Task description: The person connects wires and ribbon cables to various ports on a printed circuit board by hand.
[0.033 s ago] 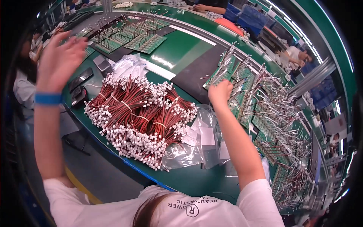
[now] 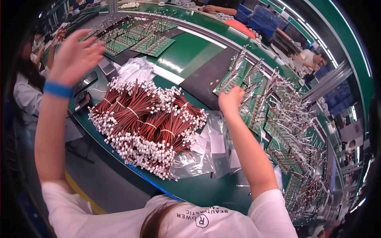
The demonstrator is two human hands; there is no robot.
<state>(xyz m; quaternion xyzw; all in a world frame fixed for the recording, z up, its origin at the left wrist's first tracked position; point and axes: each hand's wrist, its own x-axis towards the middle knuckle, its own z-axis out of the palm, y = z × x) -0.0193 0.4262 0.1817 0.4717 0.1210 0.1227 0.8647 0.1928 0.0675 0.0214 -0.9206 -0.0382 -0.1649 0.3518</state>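
My left hand [image 2: 77,57] is raised at the upper left, empty, its fingers stretched and somewhat spread; a blue wristband [image 2: 58,89] circles that wrist. My right hand [image 2: 231,98] is closed at the near left end of a green circuit board [image 2: 235,77] with wires standing up from it. The curled fingers hide whatever is in them. Small blurred white bits [image 2: 214,82] show just left of this hand. Between my arms lies a big heap of red and black cables [image 2: 147,123] with white connectors, tied in bundles by pale bands.
More wired circuit boards [image 2: 295,142] crowd the right side. Another group of boards [image 2: 152,45] stands far left of centre. Clear plastic bags [image 2: 192,164] lie beside the cables, and a black mat [image 2: 206,77] lies behind. A co-worker [image 2: 27,93] sits at the left.
My left hand has shifted to the right and slightly up. My right hand has barely moved. At the left, the co-worker's raised arm and hand have come into clearer view.
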